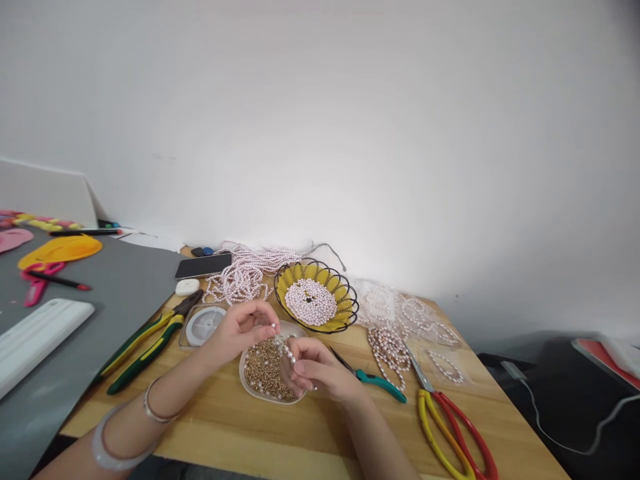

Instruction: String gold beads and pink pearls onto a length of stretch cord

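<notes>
My left hand [246,328] pinches a small white bead [273,326] between thumb and fingertips. In my right hand [323,370] a short string of pearly beads [291,355] is gripped between thumb and fingers, its upper end reaching toward the left fingertips. Both hands are held over a clear plastic bowl [250,380] that contains many gold beads [263,372] and some white ones. Part of the bowl is hidden behind my fingers. Whether a thread links the pinched bead to the string is too fine to tell.
Behind the hands stands a yellow basket [345,313] of pale pink beads. Pliers [150,343], a spool [205,325] and a phone [203,267] lie left. Teal-handled cutters [383,383], bead strands [387,350] and scissors [450,423] lie right on the wooden table [240,440].
</notes>
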Available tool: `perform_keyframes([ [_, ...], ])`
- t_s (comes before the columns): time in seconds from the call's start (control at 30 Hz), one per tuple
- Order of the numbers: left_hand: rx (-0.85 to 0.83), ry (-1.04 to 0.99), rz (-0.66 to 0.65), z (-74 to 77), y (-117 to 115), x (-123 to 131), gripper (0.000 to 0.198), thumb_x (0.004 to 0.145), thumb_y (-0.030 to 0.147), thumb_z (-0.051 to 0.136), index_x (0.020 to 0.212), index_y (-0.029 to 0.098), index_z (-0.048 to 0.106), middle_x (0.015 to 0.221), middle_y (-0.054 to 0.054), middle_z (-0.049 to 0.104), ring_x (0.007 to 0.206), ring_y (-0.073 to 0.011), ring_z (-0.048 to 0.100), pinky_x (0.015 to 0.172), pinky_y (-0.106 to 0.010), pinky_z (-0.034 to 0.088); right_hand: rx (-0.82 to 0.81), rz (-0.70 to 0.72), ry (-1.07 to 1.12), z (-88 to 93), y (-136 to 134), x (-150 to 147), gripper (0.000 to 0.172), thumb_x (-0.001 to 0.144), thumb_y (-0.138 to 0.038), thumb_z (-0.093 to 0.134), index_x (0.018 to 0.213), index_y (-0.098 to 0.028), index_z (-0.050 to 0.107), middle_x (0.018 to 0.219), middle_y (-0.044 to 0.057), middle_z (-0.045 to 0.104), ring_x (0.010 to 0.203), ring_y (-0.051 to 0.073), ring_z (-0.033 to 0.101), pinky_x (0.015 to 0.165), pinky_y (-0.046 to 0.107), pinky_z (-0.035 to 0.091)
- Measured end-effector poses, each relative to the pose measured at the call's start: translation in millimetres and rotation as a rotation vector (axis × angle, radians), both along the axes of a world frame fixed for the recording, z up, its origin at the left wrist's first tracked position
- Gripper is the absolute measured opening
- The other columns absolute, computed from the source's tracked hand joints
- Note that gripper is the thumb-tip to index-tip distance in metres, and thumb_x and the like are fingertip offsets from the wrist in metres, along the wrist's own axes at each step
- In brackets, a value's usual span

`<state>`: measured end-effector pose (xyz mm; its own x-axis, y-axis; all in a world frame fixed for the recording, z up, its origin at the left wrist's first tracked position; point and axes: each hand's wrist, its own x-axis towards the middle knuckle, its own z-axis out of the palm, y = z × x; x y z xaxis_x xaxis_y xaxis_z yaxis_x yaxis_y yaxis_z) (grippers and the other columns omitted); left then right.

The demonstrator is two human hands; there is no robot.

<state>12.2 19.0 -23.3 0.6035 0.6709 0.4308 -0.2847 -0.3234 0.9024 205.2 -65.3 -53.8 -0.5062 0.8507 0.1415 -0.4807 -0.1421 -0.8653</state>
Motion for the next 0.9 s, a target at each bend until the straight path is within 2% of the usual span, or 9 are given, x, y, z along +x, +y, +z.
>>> perform_keyframes([
  [0.2, -0.005, -0.002, 0.013, -1.9, 0, -1, 0.026, 0.090, 0.041, 0.074, 0.087, 0.016, 0.071, 0.078, -0.005, 0.072, 0.072, -0.0160, 0.066, 0.068, -0.025, 0.054, 0.022, -0.050, -0.067, -0.1, 0, 1, 0.036, 0.086, -0.040, 0.079, 0.072, -0.020, 0.053, 0.049, -0.011, 0.043, 0.046, 0.009, 0.042, 0.051, 0.024, 0.032],
  [0.37, 0.027, 0.005, 0.064, 0.3, -2, -1, 0.022, 0.094, 0.038, 0.069, 0.090, 0.017, 0.070, 0.079, -0.004, 0.072, 0.072, -0.0154, 0.068, 0.066, -0.024, 0.054, 0.095, -0.240, -0.260, 13.0, -4, 5, 0.037, 0.089, -0.045, 0.075, 0.073, -0.019, 0.054, 0.059, -0.006, 0.053, 0.052, 0.010, 0.044, 0.054, 0.024, 0.034],
  [0.47, 0.143, 0.067, 0.125, 0.3, -4, -1, 0.022, 0.097, 0.037, 0.064, 0.091, 0.017, 0.070, 0.079, -0.004, 0.073, 0.072, -0.0165, 0.068, 0.066, -0.024, 0.053, 0.133, -0.302, -0.321, 19.6, -8, 11, 0.038, 0.090, -0.049, 0.072, 0.073, -0.020, 0.054, 0.061, -0.004, 0.054, 0.054, 0.011, 0.045, 0.055, 0.025, 0.034],
  [0.63, 0.408, 0.155, 0.157, -5.2, -9, -1, 0.018, 0.099, 0.032, 0.064, 0.090, 0.019, 0.073, 0.079, -0.004, 0.074, 0.072, -0.0170, 0.068, 0.068, -0.025, 0.050, 0.125, -0.259, -0.324, 18.8, -12, 25, 0.039, 0.090, -0.050, 0.072, 0.073, -0.021, 0.052, 0.058, -0.005, 0.051, 0.053, 0.012, 0.044, 0.055, 0.026, 0.033],
  [0.77, 0.478, 0.149, 0.152, -11.6, -9, 0, 0.011, 0.098, 0.026, 0.065, 0.096, 0.020, 0.073, 0.082, -0.005, 0.074, 0.077, -0.0171, 0.068, 0.072, -0.025, 0.051, 0.139, -0.182, -0.313, 11.5, -17, 32, 0.039, 0.091, -0.050, 0.070, 0.073, -0.021, 0.052, 0.062, -0.004, 0.052, 0.054, 0.012, 0.044, 0.055, 0.026, 0.032],
  [0.9, 0.548, 0.129, 0.156, -15.6, -9, 2, 0.008, 0.098, 0.021, 0.064, 0.101, 0.020, 0.072, 0.082, -0.005, 0.074, 0.076, -0.0174, 0.066, 0.073, -0.026, 0.051, 0.126, -0.217, -0.244, 2.8, -30, 30, 0.038, 0.093, -0.048, 0.068, 0.072, -0.022, 0.049, 0.062, -0.004, 0.049, 0.055, 0.012, 0.041, 0.057, 0.027, 0.032],
])
